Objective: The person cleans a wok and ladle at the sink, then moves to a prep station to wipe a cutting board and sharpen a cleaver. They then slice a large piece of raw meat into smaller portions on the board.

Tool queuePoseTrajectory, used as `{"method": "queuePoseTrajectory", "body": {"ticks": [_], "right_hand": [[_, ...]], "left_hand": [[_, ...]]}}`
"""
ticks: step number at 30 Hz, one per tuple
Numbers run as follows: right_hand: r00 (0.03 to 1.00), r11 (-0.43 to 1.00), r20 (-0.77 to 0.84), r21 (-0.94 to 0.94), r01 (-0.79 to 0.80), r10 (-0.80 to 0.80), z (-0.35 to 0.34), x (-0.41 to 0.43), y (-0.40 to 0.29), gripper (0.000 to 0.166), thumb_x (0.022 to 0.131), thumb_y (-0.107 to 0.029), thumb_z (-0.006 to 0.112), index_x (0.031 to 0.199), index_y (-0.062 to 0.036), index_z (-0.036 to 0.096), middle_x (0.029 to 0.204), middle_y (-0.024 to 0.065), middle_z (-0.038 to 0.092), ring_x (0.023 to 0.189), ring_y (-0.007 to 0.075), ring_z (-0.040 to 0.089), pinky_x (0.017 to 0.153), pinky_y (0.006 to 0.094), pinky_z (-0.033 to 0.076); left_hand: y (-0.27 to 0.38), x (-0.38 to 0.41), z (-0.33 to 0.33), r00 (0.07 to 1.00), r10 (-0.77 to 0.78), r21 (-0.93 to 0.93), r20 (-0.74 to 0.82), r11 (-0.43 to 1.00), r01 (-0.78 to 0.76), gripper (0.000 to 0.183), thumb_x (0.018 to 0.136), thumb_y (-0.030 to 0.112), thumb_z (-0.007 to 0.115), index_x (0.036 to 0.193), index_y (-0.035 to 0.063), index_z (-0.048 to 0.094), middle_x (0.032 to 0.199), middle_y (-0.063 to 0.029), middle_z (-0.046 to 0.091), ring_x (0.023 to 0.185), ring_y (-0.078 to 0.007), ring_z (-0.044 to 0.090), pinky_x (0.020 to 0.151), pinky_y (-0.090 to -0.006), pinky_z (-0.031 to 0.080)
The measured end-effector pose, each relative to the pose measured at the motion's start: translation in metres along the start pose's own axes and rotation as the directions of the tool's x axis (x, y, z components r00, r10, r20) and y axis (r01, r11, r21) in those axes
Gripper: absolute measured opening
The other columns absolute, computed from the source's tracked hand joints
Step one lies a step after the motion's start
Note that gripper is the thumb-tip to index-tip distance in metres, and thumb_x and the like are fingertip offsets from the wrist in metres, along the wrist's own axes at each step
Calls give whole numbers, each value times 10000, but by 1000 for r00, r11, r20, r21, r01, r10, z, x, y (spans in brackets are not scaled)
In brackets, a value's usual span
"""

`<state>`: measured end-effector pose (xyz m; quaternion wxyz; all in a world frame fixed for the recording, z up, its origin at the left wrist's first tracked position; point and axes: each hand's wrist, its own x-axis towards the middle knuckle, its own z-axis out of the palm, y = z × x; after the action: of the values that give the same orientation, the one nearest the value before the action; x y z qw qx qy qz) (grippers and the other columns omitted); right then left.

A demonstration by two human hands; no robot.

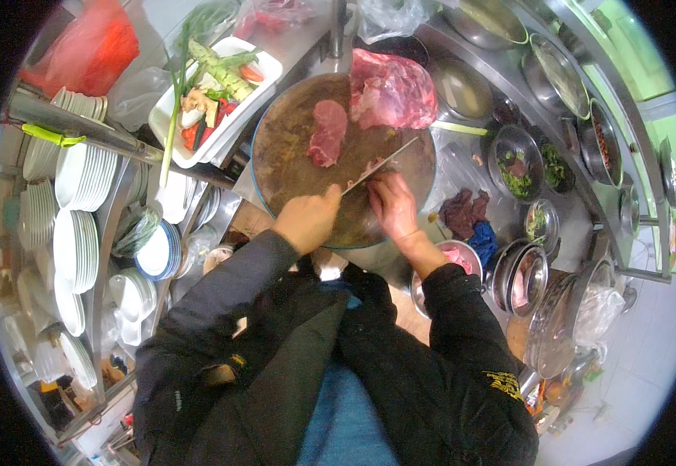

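My left hand [308, 218] is closed around the handle of a kitchen knife [387, 157]. Its thin blade slants up and to the right over a round wooden chopping block [285, 145]. Right beside the blade, my right hand [395, 201] rests on the block with curled fingers. Small scraps of pink meat [374, 165] show between the blade and that hand; whatever lies beneath the fingers is hidden. Farther up the block is a flat slice of raw red meat [327, 133]. A large chunk of raw meat [393, 87] sits at the block's far right edge.
A white tray of vegetables [236, 125] stands left of the block. Stacked white plates [76, 250] fill shelves at left. On the right are a dark cloth [460, 211], a bowl with greens [515, 163] and nested metal bowls [527, 279]. A metal post [338, 29] rises behind.
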<state>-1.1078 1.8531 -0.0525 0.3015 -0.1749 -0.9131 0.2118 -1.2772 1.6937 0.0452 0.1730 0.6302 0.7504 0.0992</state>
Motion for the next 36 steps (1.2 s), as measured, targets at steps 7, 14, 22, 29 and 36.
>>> {"method": "queuePoseTrajectory", "body": {"ticks": [7,14,22,29,36], "right_hand": [[1000,1000,-23,-25,9,-9,2,-4,4,195,778,0,680,973,-4,678,1018,143,653,979,353,617,865,425,517],[998,1000,-59,-5,16,-16,0,-1,-4,188,771,-3,685,959,-7,679,1019,142,649,973,354,612,855,419,517],[987,1000,-159,-11,-11,9,-32,6,-23,175,793,5,657,968,-7,652,1041,167,643,1002,375,606,878,411,508],[995,997,-68,18,-76,77,-35,-17,3,278,775,103,575,1003,-31,661,1057,150,644,1053,364,602,926,418,497],[999,999,-41,30,-14,15,-32,-13,1,285,748,92,607,993,-33,681,1060,136,646,1070,350,606,936,432,496]], "left_hand": [[-5,-16,-20,999,28,49,36,998,-29,173,933,147,534,1039,25,472,685,-236,658,664,-418,677,591,-529,525],[0,-32,-29,988,-64,-10,141,998,66,185,961,159,518,1055,18,445,705,-241,662,681,-429,680,578,-533,521],[7,14,1,999,-31,-78,-13,996,30,187,962,170,517,1043,9,467,731,-248,663,724,-444,673,627,-540,522],[0,-12,-10,996,-72,-73,52,994,76,228,984,222,533,1055,20,455,722,-252,652,749,-449,666,647,-553,514],[-7,-23,-17,979,-171,-107,110,977,183,269,977,250,555,1051,15,449,724,-267,641,771,-471,652,673,-556,505]]}}
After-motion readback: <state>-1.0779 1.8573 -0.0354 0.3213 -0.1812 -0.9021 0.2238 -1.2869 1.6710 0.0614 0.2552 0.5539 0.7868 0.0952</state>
